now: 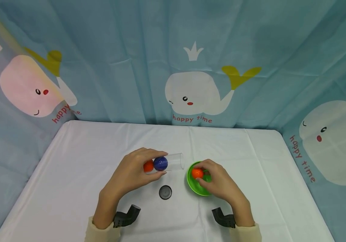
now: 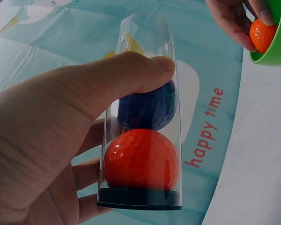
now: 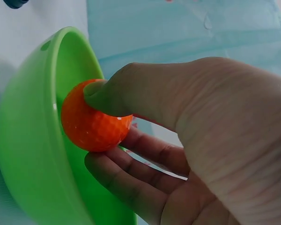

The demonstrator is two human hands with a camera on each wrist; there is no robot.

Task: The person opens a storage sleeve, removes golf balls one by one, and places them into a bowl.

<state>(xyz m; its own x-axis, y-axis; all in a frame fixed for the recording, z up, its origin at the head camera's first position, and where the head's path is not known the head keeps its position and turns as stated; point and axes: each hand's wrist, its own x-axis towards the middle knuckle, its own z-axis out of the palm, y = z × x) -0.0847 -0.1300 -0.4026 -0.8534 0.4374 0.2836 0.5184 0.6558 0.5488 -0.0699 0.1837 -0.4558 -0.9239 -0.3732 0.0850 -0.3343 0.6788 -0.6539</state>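
My left hand (image 1: 138,168) grips a clear plastic tube (image 2: 178,140), thumb on one side and fingers around the other. Inside the tube, an orange golf ball (image 2: 141,159) sits against the black end cap (image 2: 139,198), and a dark blue golf ball (image 1: 160,163) lies beside it. The tube's other end is uncovered and points right in the head view. My right hand (image 1: 218,179) pinches another orange golf ball (image 3: 96,116) between thumb and fingers, at the rim of a green bowl (image 3: 28,126).
A loose round black cap (image 1: 165,192) lies on the white-covered table (image 1: 269,161), between the hands and nearer me. Behind the table hangs a blue curtain (image 1: 124,87) printed with whales. A black camera mount is on each wrist.
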